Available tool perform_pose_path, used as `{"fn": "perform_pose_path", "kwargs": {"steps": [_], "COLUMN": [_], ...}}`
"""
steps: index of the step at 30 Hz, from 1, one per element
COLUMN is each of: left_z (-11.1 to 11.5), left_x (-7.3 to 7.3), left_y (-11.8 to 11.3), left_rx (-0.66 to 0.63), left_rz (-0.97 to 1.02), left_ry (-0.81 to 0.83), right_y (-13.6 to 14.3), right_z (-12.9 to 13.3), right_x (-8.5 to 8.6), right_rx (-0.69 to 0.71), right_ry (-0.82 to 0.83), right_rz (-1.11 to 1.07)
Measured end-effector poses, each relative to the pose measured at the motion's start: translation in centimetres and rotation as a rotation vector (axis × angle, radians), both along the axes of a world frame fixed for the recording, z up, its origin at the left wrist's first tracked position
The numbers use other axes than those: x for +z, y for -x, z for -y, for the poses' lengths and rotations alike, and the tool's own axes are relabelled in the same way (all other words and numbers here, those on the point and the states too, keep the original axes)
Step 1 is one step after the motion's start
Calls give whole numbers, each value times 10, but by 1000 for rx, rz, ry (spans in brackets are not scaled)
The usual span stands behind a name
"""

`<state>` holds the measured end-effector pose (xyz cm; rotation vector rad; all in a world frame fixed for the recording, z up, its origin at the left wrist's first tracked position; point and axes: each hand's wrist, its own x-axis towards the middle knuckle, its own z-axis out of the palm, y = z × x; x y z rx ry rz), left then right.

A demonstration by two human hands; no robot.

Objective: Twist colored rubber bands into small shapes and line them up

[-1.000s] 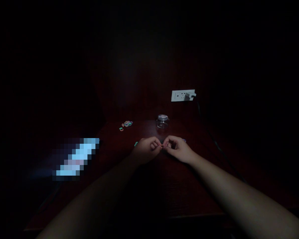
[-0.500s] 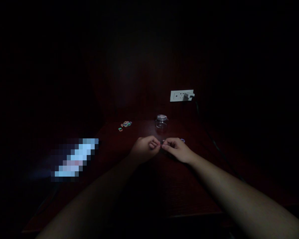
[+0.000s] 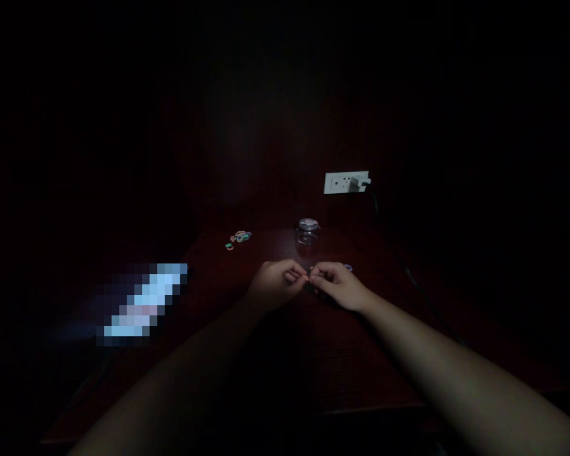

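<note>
- Across the lower half, a dark reddish wooden desk (image 3: pixel 361 367) is lit mainly around the middle; its sides are lost in shadow.
- At the left, a bright screen (image 3: pixel 145 304) is masked by pixelation; its long axis is slanted from lower left to upper right, well apart from both hands.
- Above the desk's middle, the left hand (image 3: pixel 276 285) is turned inward, thumb and index pressed together on a tiny orange-pink band (image 3: pixel 306 278).
- Opposite, the right hand (image 3: pixel 337 285) is seen with thumb and index pinched at the band's right side. Neither hand can be called nearer; the band is shared by both.
- On the back wall, a white socket plate (image 3: pixel 337 183) is fitted with a plug (image 3: pixel 361 182) at its right end.
- Beyond the hands, a clear lidded jar (image 3: pixel 308 237) is stood upright, touched by neither.
- Left of the jar, coloured bands (image 3: pixel 241 237) are clustered loosely; no common axis can be read.
- Just behind the right hand, a purple band (image 3: pixel 348 268) is partly hidden.
- Between the fingertips, the orange-pink band's long axis appears to be laid crosswise, hand to hand, dipped slightly rightward; no leading end can be made out.
</note>
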<state>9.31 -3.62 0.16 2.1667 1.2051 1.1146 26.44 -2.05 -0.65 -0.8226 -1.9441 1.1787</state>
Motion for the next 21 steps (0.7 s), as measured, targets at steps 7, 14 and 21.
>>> {"fn": "perform_pose_path", "kwargs": {"steps": [7,14,21], "left_z": [3,4,4], "left_x": [1,5,5], "left_y": [0,2,4], "left_rx": [14,-9,-17], "left_rz": [-56,-58,-73], "left_ry": [19,40,63], "right_y": [0,0,0], "right_z": [0,1,1], "right_x": [0,0,0], "right_rx": [-35,-47,-29], "right_ry": [-37,-58,-84], "right_rz": [24,39,29]}}
